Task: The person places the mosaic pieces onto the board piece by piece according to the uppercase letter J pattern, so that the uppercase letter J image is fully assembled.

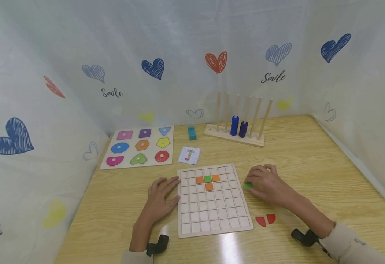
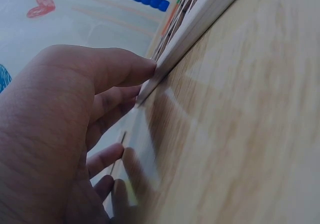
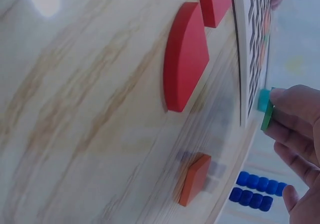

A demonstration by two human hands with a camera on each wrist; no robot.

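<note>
A white grid board (image 1: 199, 216) lies on the table with three orange tiles and one green tile (image 1: 207, 179) set in its upper cells. My left hand (image 1: 159, 201) touches the board's left edge with thumb and fingertips; the fingers are fairly straight. Just off the board's right edge, my right hand (image 1: 267, 185) pinches a green square tile (image 3: 268, 116) between thumb and fingers. Two red quarter-round pieces (image 1: 261, 221) lie below that hand. An orange tile (image 3: 195, 180) rests on the table in the right wrist view; in the head view the hand hides it.
Behind the board lies a small pattern card (image 1: 189, 155) showing a J shape. A shape puzzle board (image 1: 136, 146) is at the back left. A teal block (image 1: 191, 133) and a wooden peg stand (image 1: 233, 137) with blue and dark purple beads stand near the curtain.
</note>
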